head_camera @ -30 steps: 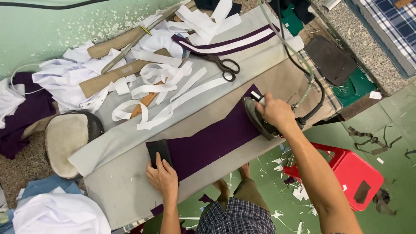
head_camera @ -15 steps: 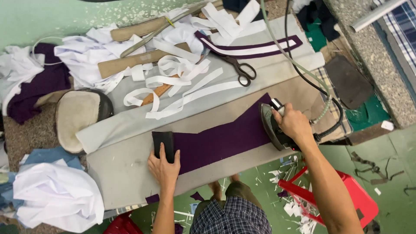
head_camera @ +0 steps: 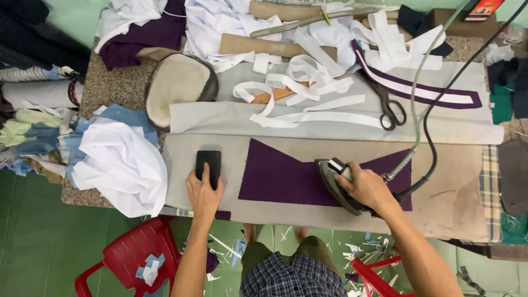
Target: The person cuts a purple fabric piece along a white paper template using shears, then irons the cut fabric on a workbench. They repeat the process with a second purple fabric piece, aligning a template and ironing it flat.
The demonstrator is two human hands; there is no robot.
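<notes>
My right hand (head_camera: 367, 187) is closed around the handle of the iron (head_camera: 342, 187), which sits on the purple fabric piece (head_camera: 286, 177) lying flat on the padded counter (head_camera: 220, 206). My left hand (head_camera: 204, 191) rests flat, fingers extended, on a small black block (head_camera: 208, 165) just left of the fabric. The portion left of the iron looks smooth; the right end, I judge, remains. White strips (head_camera: 308, 93) and scissors (head_camera: 388, 107) lie beyond; green floor (head_camera: 33, 236) below.

Iron (head_camera: 342, 187) on the fabric piece (head_camera: 286, 176), flat block (head_camera: 208, 166) to its left, scissors (head_camera: 389, 107) behind
</notes>
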